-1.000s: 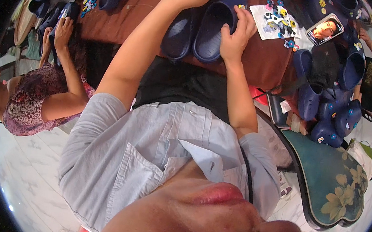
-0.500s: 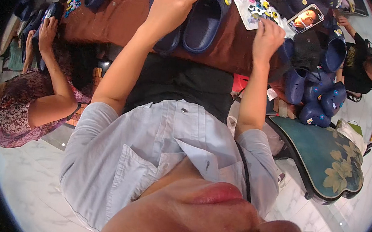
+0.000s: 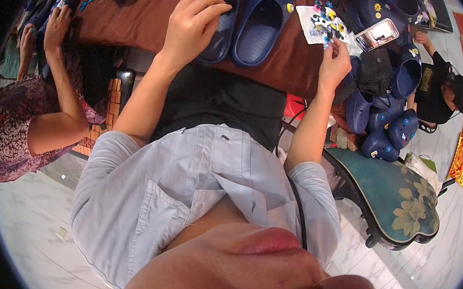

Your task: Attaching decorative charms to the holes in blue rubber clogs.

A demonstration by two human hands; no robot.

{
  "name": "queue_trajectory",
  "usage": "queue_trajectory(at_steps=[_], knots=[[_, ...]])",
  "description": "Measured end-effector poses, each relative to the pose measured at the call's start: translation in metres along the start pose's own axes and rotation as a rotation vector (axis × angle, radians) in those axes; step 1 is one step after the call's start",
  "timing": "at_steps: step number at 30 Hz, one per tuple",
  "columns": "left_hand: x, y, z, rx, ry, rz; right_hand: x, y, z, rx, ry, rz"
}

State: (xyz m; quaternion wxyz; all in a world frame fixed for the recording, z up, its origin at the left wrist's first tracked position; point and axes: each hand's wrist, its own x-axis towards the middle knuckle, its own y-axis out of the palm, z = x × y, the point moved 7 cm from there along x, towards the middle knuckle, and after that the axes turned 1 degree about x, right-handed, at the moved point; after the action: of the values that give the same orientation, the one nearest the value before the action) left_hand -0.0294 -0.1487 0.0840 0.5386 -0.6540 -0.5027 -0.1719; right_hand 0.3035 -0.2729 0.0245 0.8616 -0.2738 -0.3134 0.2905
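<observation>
Two navy foam clogs lie side by side on the brown cloth, a left clog point(image 3: 218, 47) and a right clog point(image 3: 260, 31), with small colourful charms at their far ends. My left hand point(image 3: 193, 31) hovers over the left clog, its fingers loosely bent and slightly apart; nothing shows in them. To the right, my right hand point(image 3: 335, 65) pinches a small blue shoe charm point(image 3: 327, 42) between thumb and finger. It is at the near edge of a white sheet point(image 3: 307, 22) bearing a pile of mixed charms point(image 3: 330, 24).
A lit phone point(image 3: 377, 35) lies right of the charms. Several navy clogs point(image 3: 383, 145) are heaped further right, above a teal floral stool point(image 3: 385, 185). One person's hand point(image 3: 58, 27) holds a clog at the left; another person point(image 3: 445, 91) is at the far right.
My left hand has drawn back toward me, off the clogs' far ends. My right hand stays by the charm sheet, now with a blue charm in its fingertips. The whole view has shifted slightly.
</observation>
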Motion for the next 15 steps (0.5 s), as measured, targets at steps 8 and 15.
queue_trajectory(at_steps=[8, 15], knots=[[0.003, 0.026, -0.039, -0.242, -0.051, 0.066, -0.045, 0.038, 0.104, 0.927, 0.089, 0.226], [-0.009, 0.034, -0.032, -0.361, -0.188, 0.097, -0.069, 0.067, 0.128, 1.057, 0.150, 0.399]])
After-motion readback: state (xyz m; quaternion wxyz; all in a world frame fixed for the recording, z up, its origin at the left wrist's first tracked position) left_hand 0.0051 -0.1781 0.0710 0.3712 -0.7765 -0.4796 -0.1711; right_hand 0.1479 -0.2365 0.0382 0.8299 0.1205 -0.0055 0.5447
